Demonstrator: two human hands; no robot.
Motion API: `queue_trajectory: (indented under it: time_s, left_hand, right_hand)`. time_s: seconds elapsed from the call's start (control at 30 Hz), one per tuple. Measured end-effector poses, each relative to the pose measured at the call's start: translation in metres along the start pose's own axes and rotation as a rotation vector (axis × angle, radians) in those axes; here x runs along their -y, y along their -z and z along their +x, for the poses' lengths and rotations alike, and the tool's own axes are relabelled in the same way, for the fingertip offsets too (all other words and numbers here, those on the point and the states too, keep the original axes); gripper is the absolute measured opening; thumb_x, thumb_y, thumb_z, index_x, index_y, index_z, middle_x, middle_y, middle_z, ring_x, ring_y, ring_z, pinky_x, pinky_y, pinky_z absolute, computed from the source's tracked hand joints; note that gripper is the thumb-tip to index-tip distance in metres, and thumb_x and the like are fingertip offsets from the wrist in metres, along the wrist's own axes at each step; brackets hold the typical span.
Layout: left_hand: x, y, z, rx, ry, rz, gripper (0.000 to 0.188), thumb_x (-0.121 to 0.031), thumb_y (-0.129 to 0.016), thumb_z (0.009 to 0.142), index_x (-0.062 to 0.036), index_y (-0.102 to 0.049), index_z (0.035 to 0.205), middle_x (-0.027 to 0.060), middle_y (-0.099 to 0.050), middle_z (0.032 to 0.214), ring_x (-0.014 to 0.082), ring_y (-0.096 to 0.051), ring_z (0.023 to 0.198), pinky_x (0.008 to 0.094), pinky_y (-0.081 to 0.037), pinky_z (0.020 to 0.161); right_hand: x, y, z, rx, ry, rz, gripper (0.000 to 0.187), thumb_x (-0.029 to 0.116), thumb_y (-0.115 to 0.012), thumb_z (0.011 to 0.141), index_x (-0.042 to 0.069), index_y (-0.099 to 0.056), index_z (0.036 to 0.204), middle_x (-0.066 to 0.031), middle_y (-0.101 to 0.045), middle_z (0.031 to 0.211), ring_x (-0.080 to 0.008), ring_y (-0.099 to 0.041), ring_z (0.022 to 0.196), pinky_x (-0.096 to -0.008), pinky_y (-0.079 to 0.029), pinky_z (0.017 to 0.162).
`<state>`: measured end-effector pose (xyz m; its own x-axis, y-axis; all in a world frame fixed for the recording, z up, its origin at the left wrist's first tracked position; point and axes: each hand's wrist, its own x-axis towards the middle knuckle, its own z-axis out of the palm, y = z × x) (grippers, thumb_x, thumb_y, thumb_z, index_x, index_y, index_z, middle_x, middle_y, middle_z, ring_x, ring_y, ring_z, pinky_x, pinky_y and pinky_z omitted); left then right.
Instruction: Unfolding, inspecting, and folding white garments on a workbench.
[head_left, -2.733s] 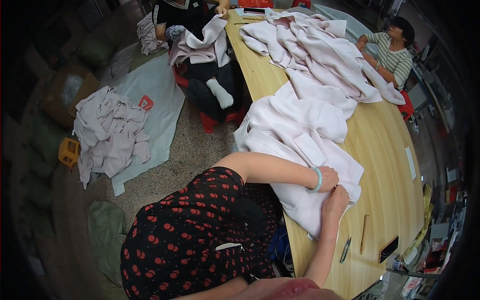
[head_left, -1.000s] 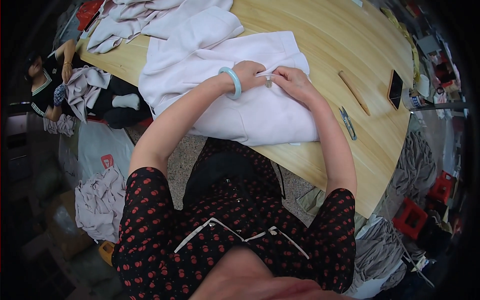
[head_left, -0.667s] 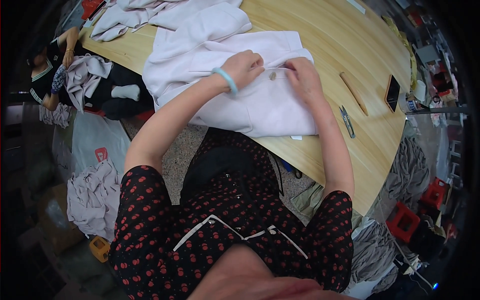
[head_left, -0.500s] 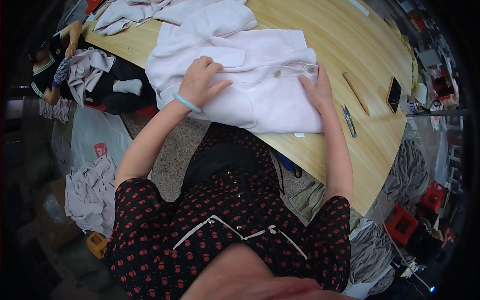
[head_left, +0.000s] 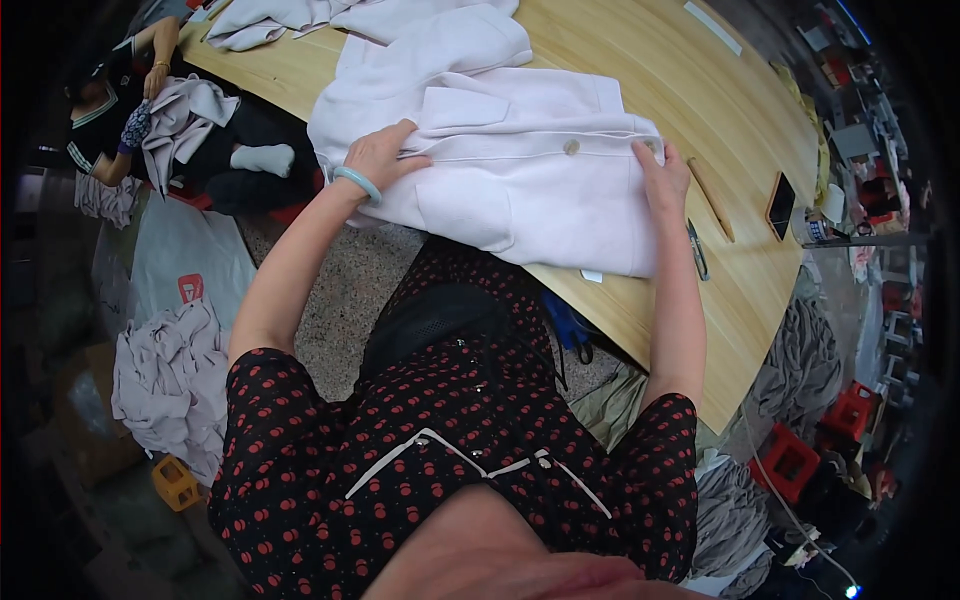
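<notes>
A pale pink jacket [head_left: 560,205] with a buttoned front and patch pockets lies across the near edge of the wooden table. My left hand [head_left: 380,160] is closed on the jacket's front edge at its left part, thumb stretched along the cloth. At the other end of the same edge, my right hand [head_left: 665,180] pinches the corner beside a button, with the thumb on top. Another round button [head_left: 571,147] shows between my hands. A pale green bangle [head_left: 358,184] circles my left wrist.
Right of the jacket lie thread snips [head_left: 697,250], a wooden stick [head_left: 711,200] and a phone [head_left: 780,206] on the table [head_left: 740,330]. More pale garments [head_left: 270,22] lie at the far left. A co-worker [head_left: 115,110] sits there with cloth. Cloth heaps [head_left: 175,380] and red crates [head_left: 785,462] stand around.
My left hand has slid left and down to the front edge, its fingers closing there. My right hand has closed over the corner beside the button. The view has shifted slightly.
</notes>
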<state>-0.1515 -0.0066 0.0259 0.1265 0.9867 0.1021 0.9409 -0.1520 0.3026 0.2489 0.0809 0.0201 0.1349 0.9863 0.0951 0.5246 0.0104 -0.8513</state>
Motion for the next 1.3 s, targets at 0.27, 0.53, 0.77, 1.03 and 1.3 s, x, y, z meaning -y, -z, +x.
queue_trajectory:
  time_s: [0.27,0.53,0.77,1.03,1.3]
  left_hand:
    - [-0.037,0.064,0.01,0.258,0.082,-0.779,0.041,-0.037,-0.065,0.082,0.0017,-0.064,0.094,0.0034,-0.063,0.079,0.0089,-0.055,0.074,0.0264,-0.046,0.069]
    - [-0.005,-0.027,0.002,0.273,0.13,-0.51,0.042,-0.034,-0.069,0.079,0.0009,-0.065,0.102,0.0121,-0.067,0.086,0.0157,-0.061,0.077,0.0289,-0.047,0.073]
    - [-0.039,-0.005,0.01,0.163,0.09,-0.276,0.04,-0.038,-0.065,0.081,0.0017,-0.065,0.09,0.0203,-0.066,0.085,0.028,-0.064,0.077,0.0341,-0.049,0.072]
    - [-0.071,-0.014,0.034,0.036,0.2,-0.203,0.05,-0.048,-0.066,0.076,-0.0008,-0.063,0.094,0.0241,-0.064,0.093,0.0358,-0.062,0.089,0.042,-0.049,0.079]
    - [-0.077,-0.009,0.039,-0.447,-0.132,0.037,0.046,-0.029,-0.077,0.066,-0.0045,-0.056,0.099,0.0142,-0.055,0.097,0.0311,-0.055,0.089,0.0398,-0.046,0.076]
  right_hand:
    - [0.051,0.053,0.055,-0.167,0.093,0.489,0.036,0.026,-0.072,0.078,0.001,-0.064,0.103,-0.0048,-0.066,0.094,-0.0132,-0.059,0.084,-0.0274,-0.046,0.076]
    - [0.04,-0.032,0.004,0.055,0.625,-0.338,0.03,0.016,-0.063,0.082,0.0,-0.06,0.107,-0.0158,-0.063,0.103,-0.0303,-0.058,0.099,-0.0378,-0.045,0.087]
    - [0.083,-0.076,-0.037,0.309,0.979,-0.335,0.017,0.012,-0.066,0.076,0.002,-0.06,0.088,-0.014,-0.061,0.085,-0.0299,-0.058,0.085,-0.0376,-0.045,0.081]
    - [0.065,-0.082,-0.052,0.123,0.866,-0.313,0.019,0.009,-0.068,0.072,0.003,-0.057,0.087,-0.0124,-0.06,0.086,-0.0297,-0.056,0.087,-0.0409,-0.042,0.08]
    - [0.064,-0.087,-0.039,0.163,0.902,-0.31,0.027,0.008,-0.066,0.073,0.003,-0.057,0.098,-0.0135,-0.058,0.097,-0.0319,-0.054,0.096,-0.0406,-0.042,0.085]
